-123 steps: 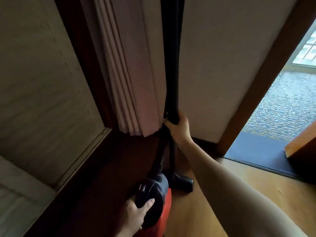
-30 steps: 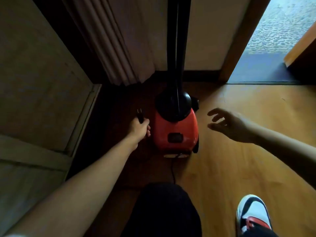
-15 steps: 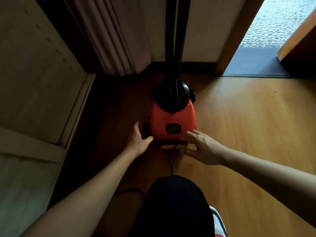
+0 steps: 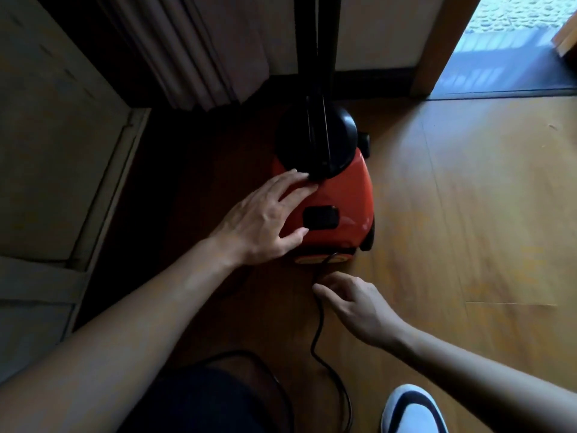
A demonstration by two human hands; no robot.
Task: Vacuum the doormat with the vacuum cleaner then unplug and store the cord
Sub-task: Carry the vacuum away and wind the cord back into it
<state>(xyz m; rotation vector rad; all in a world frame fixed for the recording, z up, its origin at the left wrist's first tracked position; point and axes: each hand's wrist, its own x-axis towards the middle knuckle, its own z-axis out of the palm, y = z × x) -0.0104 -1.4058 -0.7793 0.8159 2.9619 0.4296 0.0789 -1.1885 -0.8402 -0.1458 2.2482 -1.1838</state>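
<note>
Vacuum cleaner (image 4: 343, 198) sits on the floor (image 4: 468, 214) at 12 o'clock, its cord (image 4: 315, 332) trailing toward 6. Our left hand (image 4: 265, 220) lies flat on the red body, fingers spread. Our right hand (image 4: 359, 304) has its fingers loosely bent at the cord and grips nothing. We should steady the body and guide the cord in straight.

Dim, slightly soft view lit by daylight from the doorway (image 4: 505, 51) upper right; left side deeply shadowed.
</note>
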